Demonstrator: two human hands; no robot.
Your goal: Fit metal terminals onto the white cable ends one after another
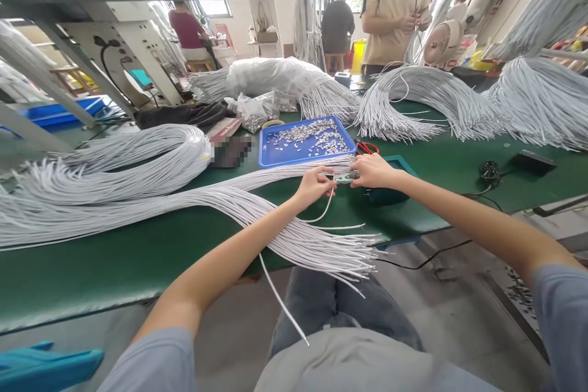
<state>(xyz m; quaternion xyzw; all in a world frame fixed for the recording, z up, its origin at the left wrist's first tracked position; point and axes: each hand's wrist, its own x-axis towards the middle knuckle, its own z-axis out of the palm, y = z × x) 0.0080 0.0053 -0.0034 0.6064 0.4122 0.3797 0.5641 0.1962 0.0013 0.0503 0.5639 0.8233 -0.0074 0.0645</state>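
1. Cable in thin white sheathing (329, 203) is pinched near its end by the left hand (316, 185), thumb and fingers closed on it; below the fingers it curves down towards the loose white bundle.
2. The right hand (374, 169) grips a small pale-green and metal tool (343, 178), whose near end meets the left fingertips.
3. Under the right hand stands a dark green rectangular box (388, 195); just beyond the hand lie red looped handles (367, 147).
4. A long bundle of slim white cables (275, 233) passes under the left forearm, its ends fanned at the edge of the green tabletop (138, 275). One strand hangs past that edge.
5. Beyond the hands, a shallow blue plastic tray (271, 156) holds many small silvery pieces (321, 135), with a clear plastic bag of similar pieces (255, 111) behind it, to the left.
6. Curved grey-white cable bundles (169, 156) lie at the left and across the back; a black box-shaped adapter (533, 162) sits at the right beside its coiled cord.
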